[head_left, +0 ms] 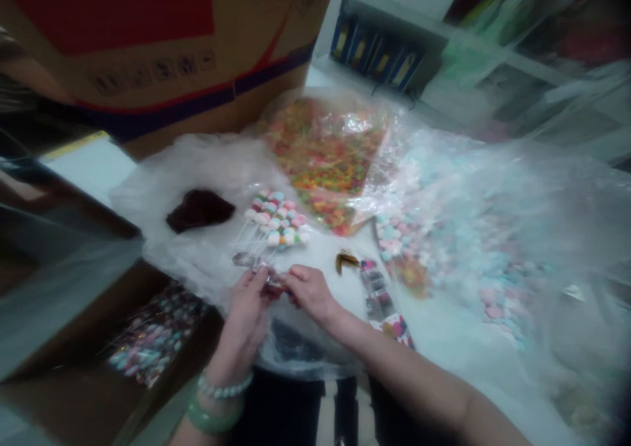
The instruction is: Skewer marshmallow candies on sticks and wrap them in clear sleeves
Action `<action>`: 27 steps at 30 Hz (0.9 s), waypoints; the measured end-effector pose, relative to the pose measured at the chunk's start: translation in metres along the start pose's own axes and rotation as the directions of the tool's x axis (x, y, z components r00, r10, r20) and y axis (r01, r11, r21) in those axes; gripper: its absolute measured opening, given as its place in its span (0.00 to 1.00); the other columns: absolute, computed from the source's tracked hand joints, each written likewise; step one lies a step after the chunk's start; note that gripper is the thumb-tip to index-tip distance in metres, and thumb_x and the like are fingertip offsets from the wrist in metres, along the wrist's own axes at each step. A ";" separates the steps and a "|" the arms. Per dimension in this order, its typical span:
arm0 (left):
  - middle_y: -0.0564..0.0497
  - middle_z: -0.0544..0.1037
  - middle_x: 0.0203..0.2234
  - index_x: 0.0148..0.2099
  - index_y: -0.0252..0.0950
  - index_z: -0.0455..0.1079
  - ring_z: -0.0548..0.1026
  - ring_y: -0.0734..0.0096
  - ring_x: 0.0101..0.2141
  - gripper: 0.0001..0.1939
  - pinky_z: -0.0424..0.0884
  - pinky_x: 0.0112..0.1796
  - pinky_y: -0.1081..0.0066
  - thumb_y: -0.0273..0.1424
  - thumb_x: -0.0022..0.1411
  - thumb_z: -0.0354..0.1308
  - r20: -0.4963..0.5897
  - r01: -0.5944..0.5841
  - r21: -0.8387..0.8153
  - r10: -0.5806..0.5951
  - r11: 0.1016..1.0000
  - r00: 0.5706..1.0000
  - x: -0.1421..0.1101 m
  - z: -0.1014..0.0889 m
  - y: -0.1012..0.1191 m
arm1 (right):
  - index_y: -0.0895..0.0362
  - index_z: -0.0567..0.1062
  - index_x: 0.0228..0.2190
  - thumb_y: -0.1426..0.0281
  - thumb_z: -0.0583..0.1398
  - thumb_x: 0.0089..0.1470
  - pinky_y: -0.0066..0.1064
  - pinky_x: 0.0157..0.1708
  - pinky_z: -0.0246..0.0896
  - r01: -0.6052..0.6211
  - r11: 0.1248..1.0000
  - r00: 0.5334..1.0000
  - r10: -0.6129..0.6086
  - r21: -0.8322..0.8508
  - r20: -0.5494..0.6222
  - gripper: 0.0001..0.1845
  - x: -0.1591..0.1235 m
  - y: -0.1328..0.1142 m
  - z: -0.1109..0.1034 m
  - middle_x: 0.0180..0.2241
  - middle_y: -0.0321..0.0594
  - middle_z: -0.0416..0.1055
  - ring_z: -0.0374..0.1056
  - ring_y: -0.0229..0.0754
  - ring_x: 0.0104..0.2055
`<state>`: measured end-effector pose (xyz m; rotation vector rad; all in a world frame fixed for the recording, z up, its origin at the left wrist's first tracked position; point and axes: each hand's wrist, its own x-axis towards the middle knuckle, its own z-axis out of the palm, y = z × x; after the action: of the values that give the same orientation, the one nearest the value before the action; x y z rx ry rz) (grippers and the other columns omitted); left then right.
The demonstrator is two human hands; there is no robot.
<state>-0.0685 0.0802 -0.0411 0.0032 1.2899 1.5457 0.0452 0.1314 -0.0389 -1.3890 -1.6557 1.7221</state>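
Note:
My left hand (247,311) is closed, thumb and fingers pinching a see-through plastic wrapper (270,276). From the other side my right hand (313,291) pinches the same wrapper, its fingertips close to the left ones. What is inside the wrapper is too blurred to tell. Just beyond the hands, several marshmallow skewers (280,217) in pink, white and blue lie side by side, sticks toward me. Gold twist ties (346,260) lie to the right of my right hand, beside printed plastic bags (378,293).
Behind lies a big plastic bag of orange and green candies (335,163). A large bag of pastel marshmallows (458,236) covers the right side. A dark red bundle (200,209) sits left. Wrapped sweets (152,337) fill a low carton; a tall cardboard box (172,58) stands behind.

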 end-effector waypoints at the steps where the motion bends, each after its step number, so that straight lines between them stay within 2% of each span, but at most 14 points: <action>1: 0.54 0.75 0.22 0.30 0.33 0.70 0.71 0.75 0.21 0.17 0.68 0.22 0.75 0.35 0.42 0.72 -0.020 0.004 -0.023 -0.005 1.000 1.000 0.001 -0.003 0.003 | 0.56 0.65 0.17 0.64 0.58 0.55 0.21 0.15 0.52 0.018 1.000 1.000 -0.018 0.012 0.012 0.18 0.003 -0.003 0.001 0.12 0.27 0.61 0.58 0.30 0.14; 4: 0.55 0.75 0.23 0.30 0.33 0.70 0.72 0.75 0.22 0.12 0.67 0.22 0.76 0.30 0.45 0.69 -0.137 -0.045 -0.082 0.033 0.996 0.990 0.004 -0.012 0.015 | 0.56 0.67 0.20 0.66 0.57 0.56 0.21 0.15 0.52 0.004 0.987 1.000 -0.005 0.159 0.006 0.14 0.015 -0.018 0.012 0.13 0.26 0.62 0.58 0.29 0.13; 6: 0.56 0.74 0.23 0.30 0.34 0.69 0.72 0.76 0.22 0.08 0.66 0.21 0.78 0.27 0.49 0.66 -0.214 -0.092 -0.103 0.068 0.990 0.974 0.005 -0.016 0.024 | 0.56 0.68 0.23 0.67 0.58 0.55 0.21 0.12 0.48 -0.091 0.958 0.996 0.090 0.271 0.018 0.11 0.027 -0.028 0.025 0.13 0.25 0.60 0.56 0.30 0.11; 8: 0.56 0.74 0.22 0.28 0.33 0.69 0.71 0.78 0.22 0.05 0.66 0.21 0.79 0.24 0.53 0.63 -0.255 -0.107 -0.106 0.077 0.989 0.964 0.004 -0.019 0.031 | 0.56 0.66 0.22 0.69 0.58 0.55 0.22 0.10 0.44 -0.233 0.893 0.972 0.231 0.386 0.054 0.11 0.040 -0.036 0.040 0.12 0.24 0.58 0.53 0.30 0.09; 11: 0.55 0.74 0.23 0.28 0.33 0.69 0.71 0.77 0.22 0.05 0.67 0.21 0.79 0.23 0.55 0.60 -0.261 -0.094 -0.116 0.061 0.989 0.963 0.004 -0.024 0.035 | 0.55 0.62 0.20 0.72 0.57 0.54 0.21 0.10 0.40 -0.390 0.748 0.912 0.396 0.537 0.111 0.13 0.056 -0.043 0.057 0.11 0.24 0.56 0.48 0.29 0.09; 14: 0.53 0.77 0.26 0.31 0.33 0.71 0.75 0.73 0.25 0.03 0.73 0.26 0.76 0.22 0.56 0.58 -0.207 -0.053 -0.174 0.016 0.983 0.978 0.007 -0.031 0.034 | 0.55 0.60 0.20 0.76 0.56 0.52 0.20 0.11 0.37 -0.403 0.704 0.901 0.416 0.585 0.122 0.12 0.060 -0.045 0.060 0.11 0.23 0.53 0.43 0.28 0.10; 17: 0.53 0.77 0.25 0.31 0.33 0.72 0.75 0.73 0.25 0.07 0.75 0.26 0.75 0.20 0.57 0.55 -0.203 0.004 -0.226 -0.051 0.974 0.978 0.007 -0.035 0.035 | 0.55 0.61 0.21 0.76 0.58 0.49 0.20 0.12 0.38 -0.335 0.729 0.922 0.385 0.597 0.048 0.10 0.051 -0.042 0.053 0.12 0.23 0.55 0.48 0.28 0.11; 21: 0.52 0.76 0.22 0.29 0.32 0.71 0.75 0.74 0.22 0.10 0.74 0.24 0.75 0.18 0.58 0.53 -0.158 0.018 -0.201 -0.051 0.979 0.986 0.002 -0.035 0.040 | 0.57 0.68 0.21 0.73 0.59 0.44 0.22 0.15 0.48 -0.190 0.860 0.970 0.240 0.474 -0.046 0.05 0.026 -0.031 0.030 0.17 0.28 0.65 0.60 0.30 0.15; 24: 0.53 0.77 0.24 0.30 0.32 0.71 0.75 0.75 0.24 0.08 0.75 0.26 0.75 0.17 0.58 0.55 -0.082 -0.003 -0.149 -0.009 0.989 0.997 0.001 -0.032 0.041 | 0.57 0.70 0.20 0.69 0.59 0.43 0.23 0.18 0.53 -0.113 0.920 0.990 0.138 0.376 -0.041 0.05 0.003 -0.020 0.002 0.17 0.30 0.65 0.59 0.31 0.17; 27: 0.52 0.77 0.25 0.30 0.32 0.72 0.75 0.76 0.25 0.08 0.76 0.29 0.76 0.16 0.57 0.57 -0.054 0.008 -0.161 -0.017 0.987 0.998 0.000 -0.024 0.042 | 0.57 0.72 0.20 0.65 0.60 0.42 0.24 0.20 0.54 -0.070 0.963 0.997 0.079 0.262 -0.024 0.08 -0.024 -0.009 -0.029 0.16 0.30 0.62 0.57 0.32 0.18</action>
<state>-0.1116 0.0697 -0.0218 -0.1514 1.2024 1.6456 0.0760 0.1295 -0.0160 -1.3614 -1.3162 1.8691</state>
